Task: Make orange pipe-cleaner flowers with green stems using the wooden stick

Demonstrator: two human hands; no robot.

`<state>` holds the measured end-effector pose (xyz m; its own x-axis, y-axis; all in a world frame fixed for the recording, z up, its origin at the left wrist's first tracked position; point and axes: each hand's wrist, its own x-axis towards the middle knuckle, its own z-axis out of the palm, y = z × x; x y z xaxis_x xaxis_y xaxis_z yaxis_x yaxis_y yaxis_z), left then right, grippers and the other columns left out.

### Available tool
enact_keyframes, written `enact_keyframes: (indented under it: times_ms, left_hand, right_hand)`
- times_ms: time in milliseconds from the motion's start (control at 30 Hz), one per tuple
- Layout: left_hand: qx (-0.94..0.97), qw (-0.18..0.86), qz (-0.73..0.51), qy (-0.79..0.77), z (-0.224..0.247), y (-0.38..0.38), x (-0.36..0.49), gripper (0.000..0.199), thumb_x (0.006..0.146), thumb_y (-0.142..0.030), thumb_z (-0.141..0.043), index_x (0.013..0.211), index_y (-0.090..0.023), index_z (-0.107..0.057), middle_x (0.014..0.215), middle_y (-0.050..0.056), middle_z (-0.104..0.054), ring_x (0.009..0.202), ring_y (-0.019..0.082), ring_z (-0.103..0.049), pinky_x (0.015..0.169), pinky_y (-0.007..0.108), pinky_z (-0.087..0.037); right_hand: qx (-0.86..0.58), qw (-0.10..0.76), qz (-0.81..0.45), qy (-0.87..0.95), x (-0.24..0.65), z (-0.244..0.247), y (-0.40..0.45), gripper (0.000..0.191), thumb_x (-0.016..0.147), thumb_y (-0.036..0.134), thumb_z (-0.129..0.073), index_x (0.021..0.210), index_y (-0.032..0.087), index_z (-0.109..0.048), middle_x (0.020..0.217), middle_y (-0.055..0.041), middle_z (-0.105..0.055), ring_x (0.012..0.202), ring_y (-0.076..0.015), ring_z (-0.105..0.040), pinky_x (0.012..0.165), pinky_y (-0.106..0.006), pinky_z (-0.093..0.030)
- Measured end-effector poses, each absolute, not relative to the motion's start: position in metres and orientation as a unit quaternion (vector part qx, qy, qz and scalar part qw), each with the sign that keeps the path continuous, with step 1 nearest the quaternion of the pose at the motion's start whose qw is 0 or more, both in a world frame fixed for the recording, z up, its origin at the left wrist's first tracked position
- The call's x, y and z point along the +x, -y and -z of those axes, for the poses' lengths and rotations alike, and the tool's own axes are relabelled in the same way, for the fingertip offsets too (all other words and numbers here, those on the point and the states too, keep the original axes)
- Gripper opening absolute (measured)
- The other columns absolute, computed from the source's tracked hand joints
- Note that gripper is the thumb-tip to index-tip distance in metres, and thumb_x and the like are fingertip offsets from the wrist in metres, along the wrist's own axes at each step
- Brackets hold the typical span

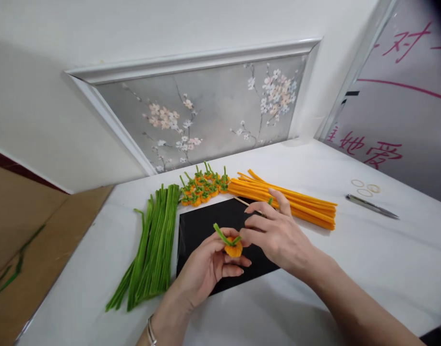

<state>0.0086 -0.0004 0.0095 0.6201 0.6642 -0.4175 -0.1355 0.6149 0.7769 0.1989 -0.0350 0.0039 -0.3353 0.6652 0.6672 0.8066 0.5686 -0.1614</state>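
In my left hand (210, 262) is a small orange pipe-cleaner pumpkin (234, 249), held between thumb and fingers above a black mat (195, 235). A green pipe cleaner (222, 233) is fixed on its top, with one end pointing up left and the other to the right. My right hand (274, 235) pinches at that right end, its other fingers raised and bent. A small green tip shows behind the right fingers; I cannot tell whether they hold it. A thin stick (241, 201) lies on the mat, partly hidden by the right hand.
On the white table (368, 269), green pipe cleaners (153, 250) lie left of the mat and orange ones (307, 204) behind right. Several finished pumpkins (202, 187) stand at the back. Tweezers (372, 206) and clear rings (364, 192) lie right. A cardboard box (55, 240) stands left.
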Motion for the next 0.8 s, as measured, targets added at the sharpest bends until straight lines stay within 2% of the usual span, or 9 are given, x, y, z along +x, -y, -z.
enact_keyframes:
  times_ms: [67,133,300,633,800]
  left_hand:
    - [0.369,0.814,-0.246,-0.374,-0.01,0.001,0.008,0.017,0.087,-0.028,-0.059,0.097,-0.014,-0.062,0.087,0.007,-0.067,0.073,0.021,-0.072,0.059,0.024,-0.058]
    - [0.381,0.803,-0.244,-0.389,-0.01,0.001,0.007,0.019,0.085,-0.03,-0.064,0.092,-0.012,-0.062,0.085,0.007,-0.067,0.075,0.02,-0.072,0.064,0.023,-0.058]
    - [0.403,0.8,-0.252,-0.366,-0.008,0.001,0.006,0.02,0.076,-0.014,-0.075,0.091,-0.012,-0.063,0.087,0.008,-0.07,0.085,0.018,-0.07,0.079,0.026,-0.057]
    - [0.412,0.778,-0.284,-0.379,-0.017,0.006,0.009,0.023,0.07,-0.01,-0.079,0.084,-0.014,-0.062,0.083,0.006,-0.071,0.081,0.016,-0.07,0.078,0.026,-0.056]
    - [0.425,0.776,-0.281,-0.371,-0.02,0.006,0.005,0.023,0.077,-0.012,-0.073,0.098,-0.017,-0.065,0.098,0.007,-0.07,0.092,0.016,-0.067,0.081,0.029,-0.056]
  right_hand:
    - [-0.445,0.347,0.099,0.82,0.199,-0.005,0.037,0.015,0.09,0.015,-0.059,0.082,0.025,-0.066,0.078,0.0037,-0.068,0.109,-0.02,-0.053,0.111,-0.052,-0.004]
    - [-0.435,0.34,0.103,0.828,0.199,-0.004,0.037,0.011,0.09,0.018,-0.06,0.085,0.026,-0.067,0.079,0.0036,-0.068,0.111,-0.0204,-0.052,0.111,-0.053,-0.005]
    - [-0.441,0.354,0.103,0.819,0.196,-0.001,0.035,0.012,0.091,0.018,-0.06,0.087,0.026,-0.067,0.08,0.0038,-0.069,0.107,-0.0192,-0.053,0.11,-0.052,-0.006]
    - [-0.471,0.37,0.096,0.795,0.197,-0.003,0.035,0.026,0.09,0.01,-0.053,0.079,0.027,-0.067,0.077,0.0038,-0.07,0.093,-0.0166,-0.056,0.109,-0.049,-0.01]
    - [-0.485,0.362,0.102,0.789,0.197,-0.003,0.037,0.026,0.092,0.01,-0.052,0.083,0.027,-0.068,0.078,0.0031,-0.071,0.096,-0.0182,-0.057,0.109,-0.05,-0.012]
